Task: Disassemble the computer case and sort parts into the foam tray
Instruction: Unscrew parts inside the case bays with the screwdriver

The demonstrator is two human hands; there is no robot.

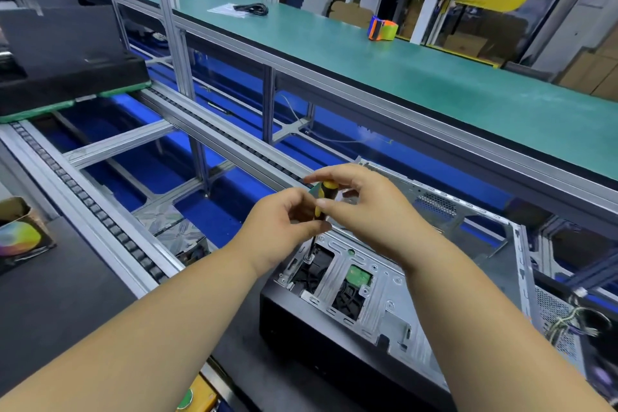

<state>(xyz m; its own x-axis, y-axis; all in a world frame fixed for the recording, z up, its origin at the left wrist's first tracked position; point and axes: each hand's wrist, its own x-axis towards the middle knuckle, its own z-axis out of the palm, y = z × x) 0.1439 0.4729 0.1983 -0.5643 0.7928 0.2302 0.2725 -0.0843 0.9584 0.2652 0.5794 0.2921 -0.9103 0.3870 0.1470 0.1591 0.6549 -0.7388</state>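
Computer case (384,304) is lying just below our hands; left hand (277,227) and right hand (364,207) are both gripping the screwdriver (322,201), apparently loosening a bracket screw (307,257); next, lifting it out.

We stood in a factory assembly line: roller conveyor rails (100,214), a long green surface (434,84), stacked cardboard boxes (588,70).

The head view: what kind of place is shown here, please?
Most likely a factory assembly line. A roller conveyor track on aluminium framing runs past a long green workbench, stacked cardboard boxes stand behind, and an opened computer case is being unscrewed.
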